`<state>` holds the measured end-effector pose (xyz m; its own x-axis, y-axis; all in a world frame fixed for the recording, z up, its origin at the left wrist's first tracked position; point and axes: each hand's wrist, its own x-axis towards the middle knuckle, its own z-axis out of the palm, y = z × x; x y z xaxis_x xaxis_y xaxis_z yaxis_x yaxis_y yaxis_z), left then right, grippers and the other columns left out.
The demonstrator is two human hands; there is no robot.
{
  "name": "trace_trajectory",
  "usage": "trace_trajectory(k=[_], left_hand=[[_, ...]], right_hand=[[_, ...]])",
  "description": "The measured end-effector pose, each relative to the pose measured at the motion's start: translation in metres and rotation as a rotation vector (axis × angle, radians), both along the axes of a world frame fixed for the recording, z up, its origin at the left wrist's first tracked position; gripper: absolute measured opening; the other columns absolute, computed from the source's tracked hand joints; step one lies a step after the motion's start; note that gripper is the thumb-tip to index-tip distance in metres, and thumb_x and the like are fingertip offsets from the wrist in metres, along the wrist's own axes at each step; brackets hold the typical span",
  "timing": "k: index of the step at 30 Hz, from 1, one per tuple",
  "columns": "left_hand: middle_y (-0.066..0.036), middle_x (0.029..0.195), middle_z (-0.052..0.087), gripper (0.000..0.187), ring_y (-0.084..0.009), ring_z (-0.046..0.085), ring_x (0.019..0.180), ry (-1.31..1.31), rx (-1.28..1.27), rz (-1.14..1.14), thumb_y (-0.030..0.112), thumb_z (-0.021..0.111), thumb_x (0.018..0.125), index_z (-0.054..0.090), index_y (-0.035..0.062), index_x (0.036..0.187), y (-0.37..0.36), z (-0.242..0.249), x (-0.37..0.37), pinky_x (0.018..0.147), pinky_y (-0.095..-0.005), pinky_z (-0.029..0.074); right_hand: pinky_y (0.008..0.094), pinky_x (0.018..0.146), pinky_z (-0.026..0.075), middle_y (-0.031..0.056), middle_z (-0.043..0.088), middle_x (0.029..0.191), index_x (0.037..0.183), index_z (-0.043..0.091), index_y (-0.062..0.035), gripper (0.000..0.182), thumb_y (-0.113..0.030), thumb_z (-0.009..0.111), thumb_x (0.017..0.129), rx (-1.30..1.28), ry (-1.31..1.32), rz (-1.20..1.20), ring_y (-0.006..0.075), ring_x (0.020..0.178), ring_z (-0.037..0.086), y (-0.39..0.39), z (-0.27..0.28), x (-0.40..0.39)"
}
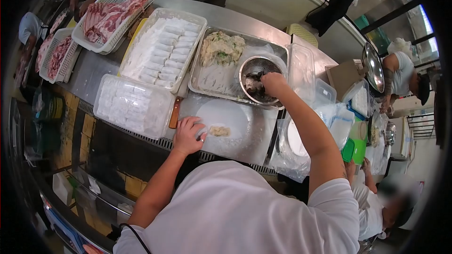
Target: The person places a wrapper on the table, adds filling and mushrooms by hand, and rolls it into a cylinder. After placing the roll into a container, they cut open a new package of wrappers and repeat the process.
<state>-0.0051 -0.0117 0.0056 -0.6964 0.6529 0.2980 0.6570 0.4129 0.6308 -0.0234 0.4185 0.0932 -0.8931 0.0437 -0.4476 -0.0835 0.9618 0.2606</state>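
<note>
My left hand (189, 134) rests on the worktop with its fingers apart, beside a pale, thin round wrapper (240, 115). On that wrapper lies a small strip of beige filling (219, 131), close to my thumb. My right hand (274, 84) reaches into a steel bowl (242, 77) with dark pieces and a greyish lump inside; its fingers are curled and the tips are hidden. The bowl sits in a metal tray (200, 82), which also has a mound of beige filling flecked with green (221, 47). A wooden-handled knife (175, 112) lies left of my hand.
White rolls (174, 49) lie in rows on white powder in a plastic tub, next to a clear lidded box (134, 106). White baskets hold raw meat (117, 16) at the far left. Plastic bags (294, 148) lie right. Other people work at both sides.
</note>
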Motion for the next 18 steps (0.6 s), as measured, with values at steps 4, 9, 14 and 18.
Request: trace_trajectory(k=[4,9,14,18], left_hand=[[-0.01,0.128,0.069,0.03,-0.0355,0.061,0.124,0.01,0.002,-0.003,0.016,0.085,0.075,0.077,0.0107,0.103,0.0,0.0,-0.001,0.109,-0.0504,0.046],[-0.01,0.128,0.069,0.03,-0.0358,0.061,0.124,0.008,0.0,-0.01,0.016,0.085,0.075,0.077,0.0106,0.104,0.001,0.0,-0.002,0.109,-0.0502,0.046],[-0.01,0.129,0.069,0.032,-0.0363,0.061,0.125,0.011,0.006,-0.018,0.015,0.084,0.076,0.076,0.0105,0.106,0.0,-0.001,-0.001,0.108,-0.05,0.047],[-0.01,0.129,0.069,0.032,-0.0363,0.061,0.126,0.023,0.01,-0.024,0.016,0.084,0.077,0.076,0.0105,0.107,0.0,-0.001,-0.001,0.108,-0.0501,0.047]], right_hand=[[0.0474,0.088,0.064,0.0172,0.081,0.1,0.098,0.08,-0.0061,0.017,-0.01,0.074,0.083,-0.083,0.043,-0.016,0.036,0.099,0.079,0.002,-0.002,0.01],[0.0468,0.09,0.064,0.0178,0.081,0.103,0.1,0.082,-0.0072,0.019,-0.011,0.071,0.085,-0.133,0.001,-0.134,0.0368,0.101,0.079,0.0,0.01,0.02],[0.0471,0.09,0.064,0.0201,0.081,0.105,0.102,0.082,-0.0056,0.021,-0.01,0.07,0.085,-0.147,0.04,-0.198,0.0383,0.102,0.079,-0.004,0.008,0.036],[0.0462,0.085,0.063,0.0225,0.08,0.102,0.1,0.08,-0.0012,0.02,-0.011,0.072,0.085,-0.335,0.286,-0.385,0.0374,0.094,0.079,0.005,0.039,0.032]])
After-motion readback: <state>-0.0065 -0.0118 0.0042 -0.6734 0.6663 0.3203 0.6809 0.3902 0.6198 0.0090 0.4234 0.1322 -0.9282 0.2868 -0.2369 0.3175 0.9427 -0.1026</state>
